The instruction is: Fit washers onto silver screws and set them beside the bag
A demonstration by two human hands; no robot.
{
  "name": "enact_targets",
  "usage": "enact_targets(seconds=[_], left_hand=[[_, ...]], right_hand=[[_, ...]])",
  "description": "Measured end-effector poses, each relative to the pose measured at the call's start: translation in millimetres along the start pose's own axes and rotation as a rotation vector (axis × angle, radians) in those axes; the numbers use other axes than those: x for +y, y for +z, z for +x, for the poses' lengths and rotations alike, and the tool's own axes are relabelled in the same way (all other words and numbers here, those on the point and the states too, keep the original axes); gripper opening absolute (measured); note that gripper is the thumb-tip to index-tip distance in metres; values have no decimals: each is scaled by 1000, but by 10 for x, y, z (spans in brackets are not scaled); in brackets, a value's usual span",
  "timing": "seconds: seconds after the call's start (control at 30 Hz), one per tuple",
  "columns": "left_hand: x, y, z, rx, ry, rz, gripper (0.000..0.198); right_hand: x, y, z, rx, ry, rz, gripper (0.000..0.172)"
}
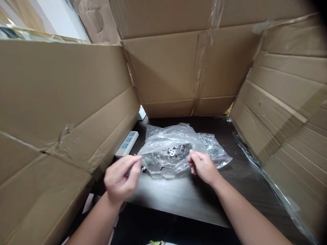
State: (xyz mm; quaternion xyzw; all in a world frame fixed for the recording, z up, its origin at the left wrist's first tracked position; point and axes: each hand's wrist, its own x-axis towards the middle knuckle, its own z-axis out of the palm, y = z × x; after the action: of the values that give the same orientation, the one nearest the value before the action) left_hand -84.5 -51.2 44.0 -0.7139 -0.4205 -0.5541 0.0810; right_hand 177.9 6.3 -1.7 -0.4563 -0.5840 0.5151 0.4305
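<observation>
A clear plastic bag (176, 143) lies crumpled on a dark board (194, 197), with several small metal washers and screws (172, 152) showing through it. My left hand (121, 178) pinches the bag's left edge between thumb and fingers. My right hand (203, 166) is closed on the bag's right side, near its opening. A couple of small dark parts (143, 168) rest on the board just beside the left hand.
Tall cardboard panels stand on the left (61, 112), at the back (184, 68) and on the right (288, 112), walling in the board. A white power strip (127, 143) lies at the left panel's foot. Loose plastic film (276, 194) trails along the right panel.
</observation>
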Motion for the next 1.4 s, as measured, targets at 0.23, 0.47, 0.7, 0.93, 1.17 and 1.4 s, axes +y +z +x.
enact_targets(seconds=[0.23, 0.47, 0.7, 0.93, 1.17, 1.4], left_hand=[[231, 706, -24, -700, 149, -99, 14], [123, 1085, 288, -703, 177, 33, 19], [128, 897, -138, -588, 372, -215, 28], [40, 832, -414, -410, 316, -224, 35], [3, 756, -402, -302, 284, -311, 36], [-64, 706, -452, -226, 270, -329, 34]], right_hand=[[-6, -11, 11, -19, -90, -72, 46], [-15, -55, 36, 40, -145, -122, 47], [-97, -102, 15, 92, -296, -290, 45], [-85, -143, 10, 47, -360, -412, 51], [-216, -465, -115, -292, -504, -709, 45], [58, -890, -292, -154, -334, -1074, 28]])
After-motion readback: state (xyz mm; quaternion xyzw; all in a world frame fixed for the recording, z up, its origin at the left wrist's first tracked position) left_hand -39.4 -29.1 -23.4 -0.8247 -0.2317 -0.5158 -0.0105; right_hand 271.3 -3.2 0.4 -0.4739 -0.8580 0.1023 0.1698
